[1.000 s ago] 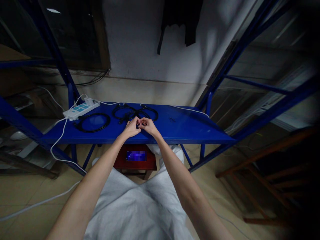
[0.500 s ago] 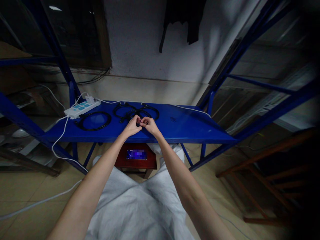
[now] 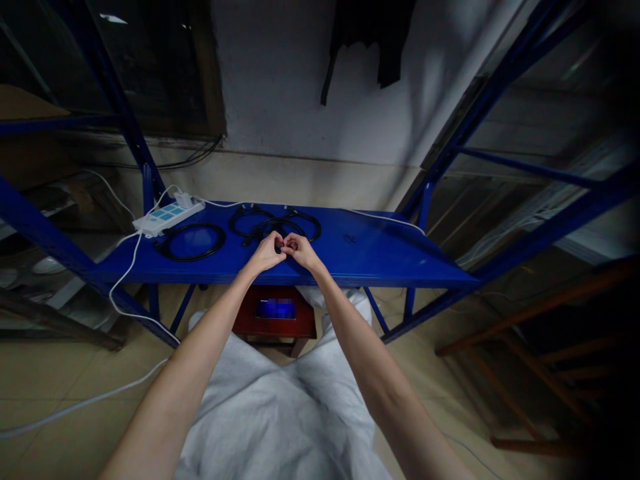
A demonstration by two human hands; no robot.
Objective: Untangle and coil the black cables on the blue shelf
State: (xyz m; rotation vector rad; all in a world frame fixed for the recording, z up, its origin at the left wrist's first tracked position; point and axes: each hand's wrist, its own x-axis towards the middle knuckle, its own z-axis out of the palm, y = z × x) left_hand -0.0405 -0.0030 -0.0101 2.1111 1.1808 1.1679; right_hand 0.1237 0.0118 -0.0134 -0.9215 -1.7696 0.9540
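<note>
Within the last second the left hand (image 3: 267, 252) and right hand (image 3: 300, 250) drew closer. Their fingertips pinched together, probably on a cable end hidden between them, at the blue shelf's (image 3: 380, 257) near middle, just before the coiled cables (image 3: 275, 225).

Dim, bluish light; corners darken and edges bend, slightly soft.

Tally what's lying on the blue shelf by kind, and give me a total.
White power strip: 1
Black cable coils: 4, one apart, three overlapping at the left hand and right hand, count unsure
White cord along the back: 1
Total: 6
</note>
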